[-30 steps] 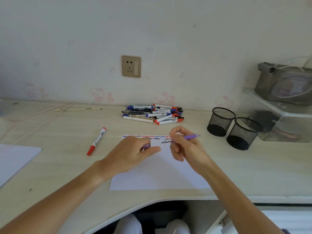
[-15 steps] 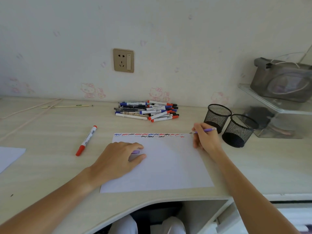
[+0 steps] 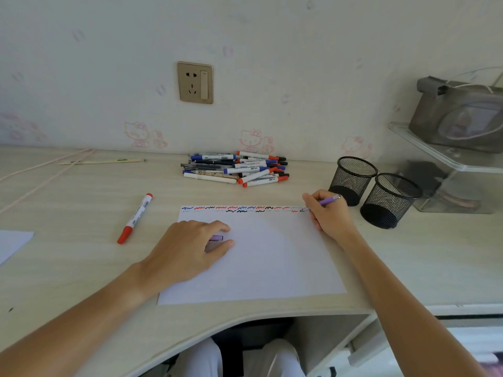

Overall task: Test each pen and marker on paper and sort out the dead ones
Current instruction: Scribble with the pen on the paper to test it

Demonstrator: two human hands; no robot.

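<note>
Head view was directed down at a pale desk [image 3: 272, 191], on which a white sheet of paper [image 3: 266, 262] was laid flat. The right hand [image 3: 330, 213] was clenched around a purple pen [image 3: 325, 201], which was pinched between the thumb and the fingers, and its tip was placed on the top right corner of the paper, at the end of two rows of red, blue and black scribbles [image 3: 239, 208]. The left hand [image 3: 190, 248] was rested on the left part of the paper with the fingers curled, and a small purple cap [image 3: 217, 237] was held under them. A pile of pens and markers [image 3: 235, 168] was seen near the wall, well apart from both hands. One red marker [image 3: 135, 218] was lying alone to the left of the paper. Two black mesh cups [image 3: 374, 190] were standing just beside the right hand.
</note>
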